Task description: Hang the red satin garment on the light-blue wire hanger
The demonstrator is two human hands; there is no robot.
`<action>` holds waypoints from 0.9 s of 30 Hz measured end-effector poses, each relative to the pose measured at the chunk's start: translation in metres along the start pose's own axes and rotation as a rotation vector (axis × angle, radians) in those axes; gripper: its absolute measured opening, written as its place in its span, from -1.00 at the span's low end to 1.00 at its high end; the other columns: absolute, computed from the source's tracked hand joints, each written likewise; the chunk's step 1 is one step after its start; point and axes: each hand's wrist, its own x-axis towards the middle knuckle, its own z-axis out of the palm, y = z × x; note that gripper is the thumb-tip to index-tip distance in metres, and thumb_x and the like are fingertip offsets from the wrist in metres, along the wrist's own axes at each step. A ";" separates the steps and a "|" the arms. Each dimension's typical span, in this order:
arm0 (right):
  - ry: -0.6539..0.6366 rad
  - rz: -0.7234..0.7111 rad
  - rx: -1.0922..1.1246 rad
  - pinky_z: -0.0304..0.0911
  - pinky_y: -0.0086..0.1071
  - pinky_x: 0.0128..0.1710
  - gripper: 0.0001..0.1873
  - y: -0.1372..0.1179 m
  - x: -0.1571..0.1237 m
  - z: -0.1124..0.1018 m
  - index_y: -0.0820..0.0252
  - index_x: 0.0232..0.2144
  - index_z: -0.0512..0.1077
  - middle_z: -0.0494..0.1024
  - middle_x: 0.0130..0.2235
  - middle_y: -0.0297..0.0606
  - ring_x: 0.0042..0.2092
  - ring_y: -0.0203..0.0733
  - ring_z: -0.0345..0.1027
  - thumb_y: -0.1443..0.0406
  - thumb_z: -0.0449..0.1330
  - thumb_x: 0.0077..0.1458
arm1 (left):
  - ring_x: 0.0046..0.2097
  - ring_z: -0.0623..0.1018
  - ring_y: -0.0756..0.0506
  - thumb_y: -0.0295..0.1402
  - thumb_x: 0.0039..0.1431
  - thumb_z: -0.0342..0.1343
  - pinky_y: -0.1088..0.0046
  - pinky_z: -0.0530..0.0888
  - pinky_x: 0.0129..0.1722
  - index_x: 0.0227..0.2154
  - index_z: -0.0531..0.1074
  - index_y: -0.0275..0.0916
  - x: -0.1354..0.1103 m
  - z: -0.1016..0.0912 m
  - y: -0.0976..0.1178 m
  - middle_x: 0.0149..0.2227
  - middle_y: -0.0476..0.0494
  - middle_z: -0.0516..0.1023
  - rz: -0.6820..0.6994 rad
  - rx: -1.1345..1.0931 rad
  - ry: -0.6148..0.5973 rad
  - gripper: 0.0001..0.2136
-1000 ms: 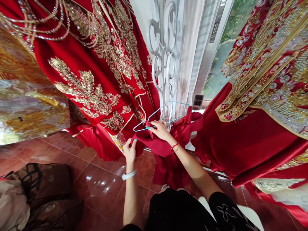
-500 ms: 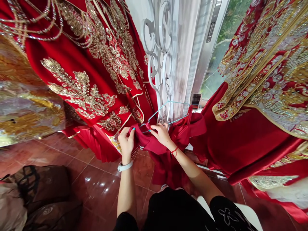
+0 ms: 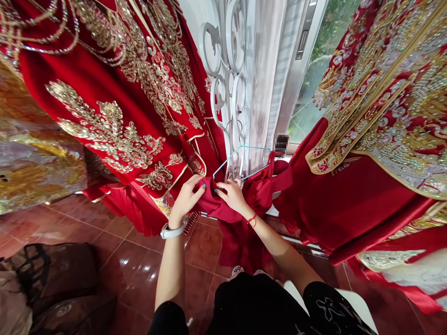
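A dark red dress [image 3: 240, 232] hangs from a light blue clothes hanger [image 3: 223, 163] in front of the white scrolled metalwork. My left hand [image 3: 186, 197] pinches the dress's ruffled fabric at its left side, thumb on top. Close beside it, my right hand [image 3: 233, 194] grips the same fabric near the hanger's left end, its fingertips partly behind the cloth. At the other end of the hanger, a strap of the dress loops over the blue bar. The dress's lower part drops toward the floor between my arms.
Red gowns with gold beading [image 3: 115, 130] hang on the left, and a beaded red and gold garment [image 3: 380, 116] on the right. White scrolled metalwork [image 3: 218, 93] stands beside a window [image 3: 310, 93]. Brown bags [image 3: 66, 284] lie on the tiled floor; a white stool [image 3: 356, 307] is behind my right arm.
My left hand has turned inward and shifted along the fabric toward the hanger's left end. My right hand stays on the cloth nearby. The whole view has moved slightly.
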 end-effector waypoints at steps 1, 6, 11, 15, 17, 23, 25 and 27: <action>-0.002 -0.002 -0.004 -0.02 -0.19 0.07 -0.76 0.000 0.000 0.000 0.06 -0.06 0.60 0.61 -0.24 -0.23 -0.12 -0.10 0.34 0.26 0.16 0.33 | -0.04 0.55 -0.21 -0.11 0.20 0.13 0.23 0.47 0.08 -0.12 0.54 -0.20 0.002 -0.002 -0.001 -0.09 -0.22 0.58 0.004 -0.032 -0.017 -0.68; 0.002 -0.009 -0.012 -0.02 -0.19 0.07 -0.75 0.003 -0.001 -0.002 0.05 -0.04 0.60 0.62 -0.18 -0.21 -0.11 -0.09 0.36 0.27 0.16 0.34 | 0.01 0.56 -0.20 -0.08 0.03 0.34 0.19 0.49 0.12 -0.06 0.58 -0.14 0.009 -0.005 -0.006 -0.06 -0.19 0.57 0.031 -0.062 -0.074 -0.57; -0.044 0.012 0.002 -0.05 -0.18 0.09 -0.78 0.003 0.002 -0.006 0.07 -0.08 0.62 0.64 -0.20 -0.20 -0.11 -0.11 0.40 0.29 0.20 0.31 | -0.12 0.58 -0.15 -0.07 0.07 0.33 0.27 0.55 -0.04 -0.11 0.61 -0.19 0.010 0.008 -0.003 -0.16 -0.16 0.56 0.019 -0.086 0.039 -0.61; -0.074 0.018 0.018 -0.05 -0.19 0.07 -0.79 0.002 0.005 -0.008 0.06 -0.14 0.63 0.65 -0.24 -0.23 -0.12 -0.13 0.41 0.32 0.19 0.31 | -0.14 0.58 -0.16 -0.16 0.18 0.25 0.28 0.54 -0.07 -0.17 0.61 -0.20 0.010 0.016 0.006 -0.19 -0.17 0.58 0.026 -0.004 0.118 -0.74; -0.074 0.029 -0.004 -0.03 -0.19 0.07 -0.80 0.002 0.005 -0.006 0.08 -0.17 0.63 0.63 -0.29 -0.24 -0.14 -0.13 0.41 0.32 0.18 0.31 | -0.11 0.58 -0.16 -0.20 0.20 0.23 0.26 0.51 -0.01 -0.08 0.59 -0.18 0.009 0.020 0.011 -0.15 -0.17 0.59 0.027 0.061 0.139 -0.73; -0.022 0.016 0.033 0.05 -0.11 0.16 -0.80 -0.001 0.003 -0.002 0.16 -0.17 0.59 0.63 -0.25 -0.19 -0.12 -0.10 0.45 0.37 0.16 0.27 | -0.08 0.60 -0.22 -0.19 0.22 0.20 0.34 0.46 -0.09 -0.08 0.57 -0.13 0.005 0.034 0.013 -0.06 -0.18 0.64 -0.033 0.166 0.137 -0.74; 0.036 -0.037 0.184 0.11 -0.12 0.18 -0.77 0.002 -0.002 -0.006 0.13 -0.12 0.57 0.64 -0.18 -0.21 -0.10 -0.12 0.47 0.38 0.13 0.27 | -0.29 0.59 -0.16 -0.16 0.22 0.19 0.40 0.41 -0.24 -0.15 0.58 -0.12 0.006 0.037 0.012 -0.19 -0.13 0.68 -0.059 0.173 0.163 -0.77; 0.168 -0.058 0.339 0.24 -0.19 0.12 -0.74 0.012 -0.010 -0.019 0.11 -0.10 0.54 0.63 -0.11 -0.20 -0.07 -0.14 0.48 0.35 0.07 0.28 | -0.46 0.50 -0.10 -0.13 0.20 0.21 0.44 0.34 -0.34 -0.20 0.59 -0.13 0.007 0.039 0.010 -0.30 -0.09 0.68 -0.078 0.182 0.232 -0.77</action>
